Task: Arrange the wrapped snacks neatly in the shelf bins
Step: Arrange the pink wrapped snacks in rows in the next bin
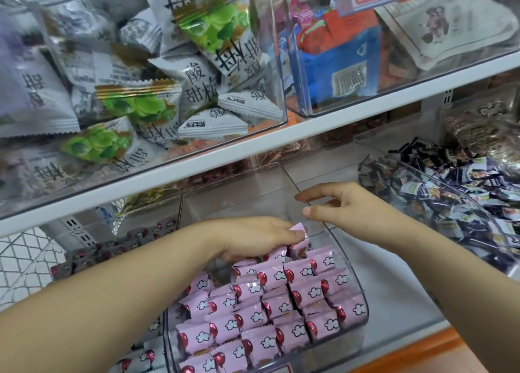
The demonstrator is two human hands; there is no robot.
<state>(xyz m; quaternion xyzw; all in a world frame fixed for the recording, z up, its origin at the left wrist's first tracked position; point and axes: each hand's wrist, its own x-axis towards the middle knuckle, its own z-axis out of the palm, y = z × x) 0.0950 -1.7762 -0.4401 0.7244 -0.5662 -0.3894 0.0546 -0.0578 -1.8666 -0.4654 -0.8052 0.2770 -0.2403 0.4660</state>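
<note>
Several pink wrapped snacks (270, 310) with red balloon and white cloud prints lie in rows in a clear plastic bin (361, 291) on the lower shelf. My left hand (253, 239) reaches into the bin's back part, palm down, and its fingers hold a pink snack (299, 229) at the far end of a row. My right hand (349, 206) hovers just above the bin's right wall, with thumb and forefinger spread and nothing in it. The back half of the bin holds no snacks.
A clear bin of dark blue wrapped candies (450, 198) stands to the right. The white upper shelf (253, 150) overhangs, carrying bins of grey and green plum packets (140, 91) and blue and red packs (337, 62). More pink snacks (112, 248) fill the left bin.
</note>
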